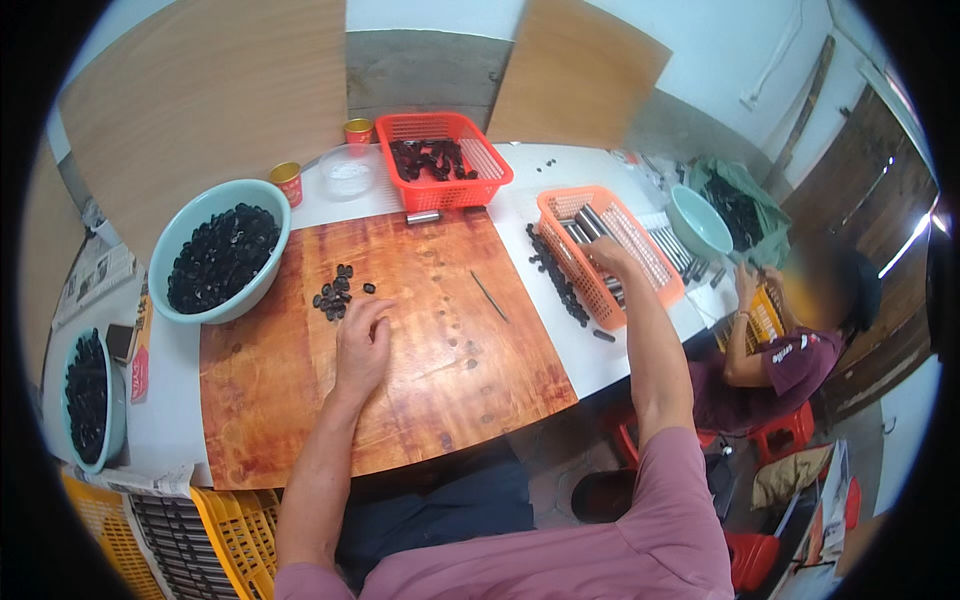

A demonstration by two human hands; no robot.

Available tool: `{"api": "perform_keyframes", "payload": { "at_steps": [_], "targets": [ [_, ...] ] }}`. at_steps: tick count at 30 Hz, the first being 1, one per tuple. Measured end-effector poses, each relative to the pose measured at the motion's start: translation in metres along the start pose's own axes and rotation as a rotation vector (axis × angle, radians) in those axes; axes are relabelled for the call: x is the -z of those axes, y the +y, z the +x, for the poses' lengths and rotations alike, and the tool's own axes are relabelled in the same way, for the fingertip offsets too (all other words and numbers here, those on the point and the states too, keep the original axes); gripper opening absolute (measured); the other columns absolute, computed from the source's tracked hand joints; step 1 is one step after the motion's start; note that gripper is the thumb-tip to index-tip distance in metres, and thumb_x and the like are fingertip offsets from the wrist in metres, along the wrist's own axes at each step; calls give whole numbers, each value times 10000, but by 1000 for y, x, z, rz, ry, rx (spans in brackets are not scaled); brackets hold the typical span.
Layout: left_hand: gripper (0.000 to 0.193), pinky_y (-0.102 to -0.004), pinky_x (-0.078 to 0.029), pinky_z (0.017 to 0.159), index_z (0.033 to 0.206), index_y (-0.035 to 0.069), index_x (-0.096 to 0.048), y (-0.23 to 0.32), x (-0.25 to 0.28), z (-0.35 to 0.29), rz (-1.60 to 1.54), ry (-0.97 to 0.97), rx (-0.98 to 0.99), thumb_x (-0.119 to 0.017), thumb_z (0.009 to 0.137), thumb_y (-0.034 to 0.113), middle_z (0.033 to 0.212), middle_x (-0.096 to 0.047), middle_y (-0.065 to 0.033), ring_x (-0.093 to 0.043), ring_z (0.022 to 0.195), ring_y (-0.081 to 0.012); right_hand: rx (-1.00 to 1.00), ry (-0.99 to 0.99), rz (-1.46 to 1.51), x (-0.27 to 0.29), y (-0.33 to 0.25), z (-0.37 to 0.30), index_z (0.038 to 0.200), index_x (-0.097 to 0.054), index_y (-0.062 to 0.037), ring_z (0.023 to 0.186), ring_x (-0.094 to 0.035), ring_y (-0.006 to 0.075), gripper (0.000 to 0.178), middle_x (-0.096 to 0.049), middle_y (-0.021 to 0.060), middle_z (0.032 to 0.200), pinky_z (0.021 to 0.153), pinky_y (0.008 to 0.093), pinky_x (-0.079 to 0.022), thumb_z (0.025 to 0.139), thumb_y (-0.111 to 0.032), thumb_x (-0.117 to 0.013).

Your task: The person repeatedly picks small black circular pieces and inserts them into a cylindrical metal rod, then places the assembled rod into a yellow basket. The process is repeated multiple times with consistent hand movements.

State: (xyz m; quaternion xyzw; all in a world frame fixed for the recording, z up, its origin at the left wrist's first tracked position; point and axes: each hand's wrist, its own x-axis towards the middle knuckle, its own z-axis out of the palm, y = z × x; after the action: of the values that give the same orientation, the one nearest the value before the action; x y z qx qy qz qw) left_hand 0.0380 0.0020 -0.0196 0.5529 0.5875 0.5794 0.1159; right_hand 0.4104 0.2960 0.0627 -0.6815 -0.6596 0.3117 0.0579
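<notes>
the left hand (362, 345) lies flat, holding nothing, on the wooden board (420, 380) at centre frame, fingers loosely spread and fingertips just below a small heap of black rings (335, 295). the board's middle and lower right are open wood, with only a thin metal pin (490, 297) lying right of centre. the teal bowl (220, 255) of black rings touches the board's upper left edge. the right hand (608, 255) reaches across the board's right edge into the orange basket (640, 255) at right of centre, fingers curled among the metal rods (585, 225); whether it grips one i cannot tell. a row of black rings (555, 275) lines the strip of white counter (520, 215) between board and basket. the red basket (445, 160) sits at the board's top edge. another person (790, 345) sits at the far right.
</notes>
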Motion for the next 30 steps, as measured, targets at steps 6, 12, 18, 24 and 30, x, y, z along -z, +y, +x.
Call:
{"api": "perform_keyframes", "payload": {
  "at_steps": [6,12,18,24,30],
  "targets": [
    [217,-349,-501,737,1060,0,-687,3,-2,0,-28,-10,-17,-582,876,-51,997,-594,-140,-620,876,-284,-33,-5,54,-10,-1,14,966,-657,21,831,-624,238,431,-672,118,972,734,430,-505,998,-382,-510],
    [220,-380,-503,782,1072,8,-695,4,4,2,7,-21,-26,-569,894,-15,1023,-607,-150,-631,906,-309,-72,-15,285,-16,-20,-9,933,-693,14,712,-646,233,312,-694,112,860,631,411,-506,944,-279,-583],
    [228,-384,-505,779,1072,15,-702,6,0,1,-16,-31,-23,-566,891,-13,1020,-609,-147,-635,898,-319,59,349,349,7,-7,-17,899,-703,34,620,-580,148,202,-640,87,741,522,305,-421,835,-157,-712],
    [216,-349,-515,744,1054,23,-715,8,2,0,-81,-39,32,-572,896,-12,997,-617,-124,-649,858,-236,545,478,671,10,-63,-90,1118,-668,26,700,-602,124,274,-654,64,824,637,250,-478,883,-111,-707],
    [300,-338,-567,836,1259,-18,-617,2,13,1,-945,-246,583,-538,1038,168,1105,-656,-114,-667,915,-183,619,-128,915,-61,-121,-136,1187,-585,29,651,-607,108,330,-636,37,821,578,243,-491,909,-95,-711]
  ]
}}
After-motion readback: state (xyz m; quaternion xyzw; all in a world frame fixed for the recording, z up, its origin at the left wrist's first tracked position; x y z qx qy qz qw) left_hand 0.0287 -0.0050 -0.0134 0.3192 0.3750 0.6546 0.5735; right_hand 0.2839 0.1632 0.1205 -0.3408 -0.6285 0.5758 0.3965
